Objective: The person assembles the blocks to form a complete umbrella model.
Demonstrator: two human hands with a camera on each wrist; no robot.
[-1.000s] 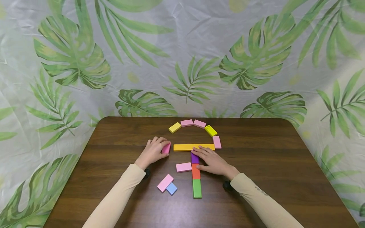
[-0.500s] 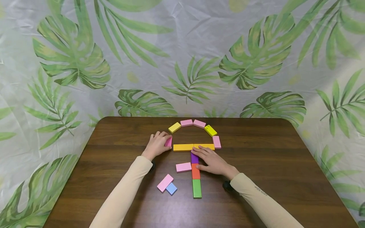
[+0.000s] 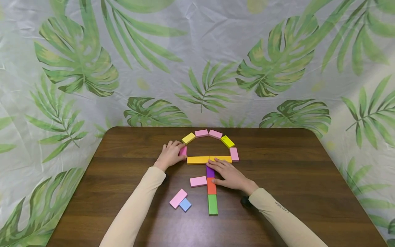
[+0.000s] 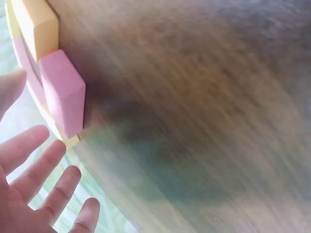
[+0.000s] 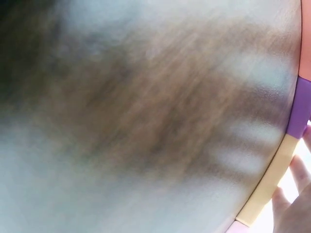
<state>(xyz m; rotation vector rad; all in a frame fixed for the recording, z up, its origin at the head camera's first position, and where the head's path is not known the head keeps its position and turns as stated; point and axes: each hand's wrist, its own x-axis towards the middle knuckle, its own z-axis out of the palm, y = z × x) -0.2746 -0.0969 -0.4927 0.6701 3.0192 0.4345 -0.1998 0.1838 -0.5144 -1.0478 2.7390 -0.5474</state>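
In the head view my left hand (image 3: 169,155) is beside a pink block (image 3: 183,151) at the left end of the yellow-orange bars (image 3: 198,160). The left wrist view shows its thumb and fingers spread around the near side of that pink block (image 4: 64,92), with a small gap to it. My right hand (image 3: 230,174) rests with fairly straight fingers across the right bar (image 3: 226,159) and the purple block (image 3: 210,171). Its thumb reaches the red-orange block (image 3: 211,187). A green block (image 3: 213,204) continues this column downward.
An arc of blocks curves above the bars: a pale yellow block (image 3: 188,138), pink blocks (image 3: 202,133), a bright yellow block (image 3: 227,141) and a pink one (image 3: 234,154). Loose pink blocks (image 3: 198,181) and a blue block (image 3: 185,204) lie left of the column on the wooden table (image 3: 277,164).
My left hand has moved the pink block up and right, turning it more upright against the left bar's end; its fingers now show spread. My right hand has stayed in place.
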